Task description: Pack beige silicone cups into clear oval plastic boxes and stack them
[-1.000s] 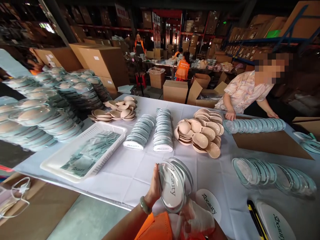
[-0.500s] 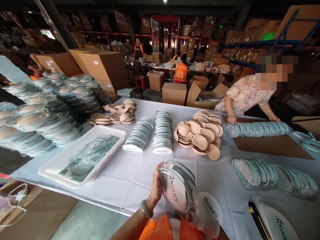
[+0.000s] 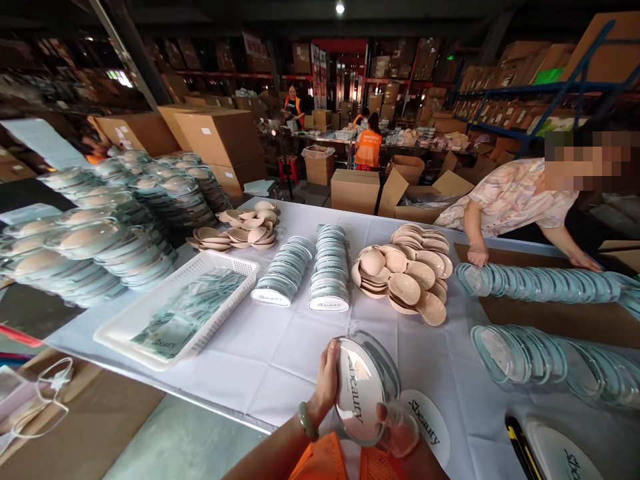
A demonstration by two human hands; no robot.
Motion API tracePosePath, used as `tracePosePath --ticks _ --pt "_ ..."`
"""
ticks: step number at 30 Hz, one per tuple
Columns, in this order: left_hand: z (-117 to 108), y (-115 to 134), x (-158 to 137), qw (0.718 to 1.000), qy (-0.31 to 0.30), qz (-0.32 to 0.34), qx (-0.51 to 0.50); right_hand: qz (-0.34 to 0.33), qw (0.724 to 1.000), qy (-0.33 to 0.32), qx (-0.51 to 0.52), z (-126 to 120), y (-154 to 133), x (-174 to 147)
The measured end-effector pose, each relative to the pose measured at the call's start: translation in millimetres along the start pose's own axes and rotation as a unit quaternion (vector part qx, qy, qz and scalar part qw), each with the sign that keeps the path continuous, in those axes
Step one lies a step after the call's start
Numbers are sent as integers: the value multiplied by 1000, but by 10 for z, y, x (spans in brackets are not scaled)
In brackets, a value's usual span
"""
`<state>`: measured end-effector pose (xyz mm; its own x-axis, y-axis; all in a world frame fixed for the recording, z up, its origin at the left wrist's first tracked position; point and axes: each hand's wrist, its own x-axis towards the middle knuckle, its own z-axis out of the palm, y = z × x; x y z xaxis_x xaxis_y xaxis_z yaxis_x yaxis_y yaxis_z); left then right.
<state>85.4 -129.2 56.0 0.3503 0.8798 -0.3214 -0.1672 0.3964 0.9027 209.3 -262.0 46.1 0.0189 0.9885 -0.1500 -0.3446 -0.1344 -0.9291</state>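
Left hand (image 3: pixel 326 383) and right hand (image 3: pixel 399 430), fingers closed on clear case (image 3: pixel 357 387) near front edge of counter (image 3: pixel 435 360). White cloth (image 3: pixel 287 337) stretches left to basket (image 3: pixel 123 331); printed card (image 3: pixel 434 425) just beside, right. Cartons (image 3: pixel 355 192) beyond far edge.

White-clothed table (image 3: pixel 280 343) | white basket (image 3: pixel 134 319) | beige cups (image 3: pixel 405 288) | rows of teal-rimmed cases (image 3: pixel 329 268) | oval card (image 3: pixel 429 421) | cutter (image 3: pixel 523 448)

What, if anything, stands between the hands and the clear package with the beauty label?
Nothing visible does. The left hand holds the left edge of the clear package, and the right hand is at its lower right edge, too blurred to tell its exact contact.
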Motion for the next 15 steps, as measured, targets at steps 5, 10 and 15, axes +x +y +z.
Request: tracePosePath --ticks 5,10,15 --pt "-169 150 50 995 53 70 38 7 996 -18 84 24 -52 119" --pt "-454 75 114 989 100 107 27 -3 974 116 -195 -42 52 334" --pt "-1007 -267 215 999 26 5 -28 -60 856 91 -505 -86 56 872"
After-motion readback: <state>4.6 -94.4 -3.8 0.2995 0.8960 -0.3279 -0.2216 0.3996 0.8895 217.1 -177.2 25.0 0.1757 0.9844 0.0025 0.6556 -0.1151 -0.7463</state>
